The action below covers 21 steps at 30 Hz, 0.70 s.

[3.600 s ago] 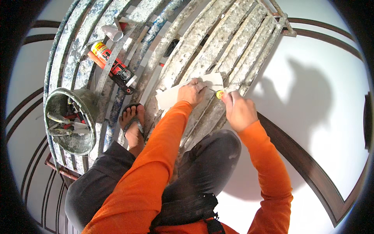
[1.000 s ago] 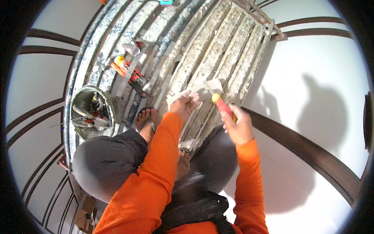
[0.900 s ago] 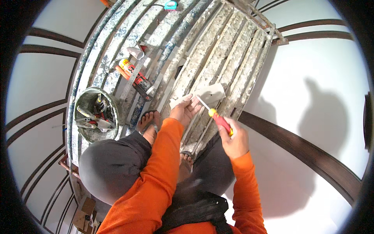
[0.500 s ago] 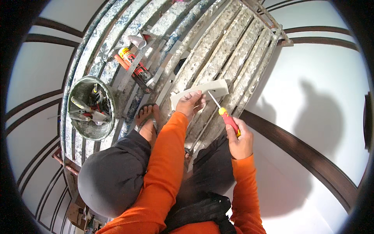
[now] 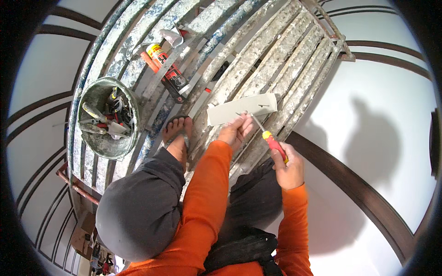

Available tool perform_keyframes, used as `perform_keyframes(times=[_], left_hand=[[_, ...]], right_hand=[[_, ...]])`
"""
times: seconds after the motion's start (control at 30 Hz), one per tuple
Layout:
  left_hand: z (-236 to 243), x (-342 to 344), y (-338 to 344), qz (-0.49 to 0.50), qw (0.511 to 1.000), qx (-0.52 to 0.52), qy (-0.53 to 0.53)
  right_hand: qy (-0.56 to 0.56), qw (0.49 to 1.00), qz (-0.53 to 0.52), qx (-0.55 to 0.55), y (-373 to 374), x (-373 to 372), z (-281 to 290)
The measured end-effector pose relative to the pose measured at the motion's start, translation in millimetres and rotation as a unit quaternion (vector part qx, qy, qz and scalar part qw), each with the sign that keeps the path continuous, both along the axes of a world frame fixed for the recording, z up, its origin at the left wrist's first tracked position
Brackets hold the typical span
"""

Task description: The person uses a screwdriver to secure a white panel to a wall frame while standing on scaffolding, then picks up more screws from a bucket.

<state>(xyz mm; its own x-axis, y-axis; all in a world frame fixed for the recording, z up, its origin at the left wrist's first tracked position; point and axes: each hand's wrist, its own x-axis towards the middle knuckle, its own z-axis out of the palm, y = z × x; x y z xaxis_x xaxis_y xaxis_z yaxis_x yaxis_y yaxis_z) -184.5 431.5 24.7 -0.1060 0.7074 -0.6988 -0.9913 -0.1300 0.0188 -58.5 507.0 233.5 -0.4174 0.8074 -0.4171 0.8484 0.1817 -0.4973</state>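
Observation:
My right hand point(image 5: 289, 169) is wrapped round the red and yellow handle of a screwdriver point(image 5: 275, 146). Its shaft slants up and left to the fingertips of my left hand point(image 5: 236, 132). Those fingers are pinched, and a small dark screw point(image 5: 238, 113) seems to stick out at their tips, close to the screwdriver's end. Just beyond them a cream flat strip point(image 5: 225, 114) lies across the slats, apart from my left hand's grip. Another small dark screw point(image 5: 263, 106) shows on the strip's right part.
Under me is a paint-spattered slatted platform point(image 5: 276, 60) with gaps between slats. A bucket of hand tools point(image 5: 134, 133) stands at the left. Near it lie a red and black tube point(image 5: 168, 68) and a metal ruler point(image 5: 161, 73). My sandalled foot point(image 5: 177, 131) rests beside the strip.
My left hand has let go of the cream strip and now pinches at the screwdriver's tip. The strip lies on the slats. The whole view has shifted slightly.

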Motion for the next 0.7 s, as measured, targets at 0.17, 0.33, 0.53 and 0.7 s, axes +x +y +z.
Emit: perform_keyframes(times=[0.17,0.33,0.53,0.7], left_hand=[[3,-4,0,0.010,0.996,0.042,-0.073],[3,-1,1,0.022,0.998,-0.020,-0.055],[-1,-4,-3,0.011,0.999,0.004,-0.042],[6,0,-1,-0.029,0.999,-0.023,-0.034]], right_hand=[[0.006,0.989,0.124,0.086,-10,-7,-4],[-0.004,0.988,0.124,0.094,-14,-6,-10],[-0.004,0.987,0.132,0.093,-15,-10,-7],[-0.022,0.989,0.119,0.081,-16,-12,-4]])
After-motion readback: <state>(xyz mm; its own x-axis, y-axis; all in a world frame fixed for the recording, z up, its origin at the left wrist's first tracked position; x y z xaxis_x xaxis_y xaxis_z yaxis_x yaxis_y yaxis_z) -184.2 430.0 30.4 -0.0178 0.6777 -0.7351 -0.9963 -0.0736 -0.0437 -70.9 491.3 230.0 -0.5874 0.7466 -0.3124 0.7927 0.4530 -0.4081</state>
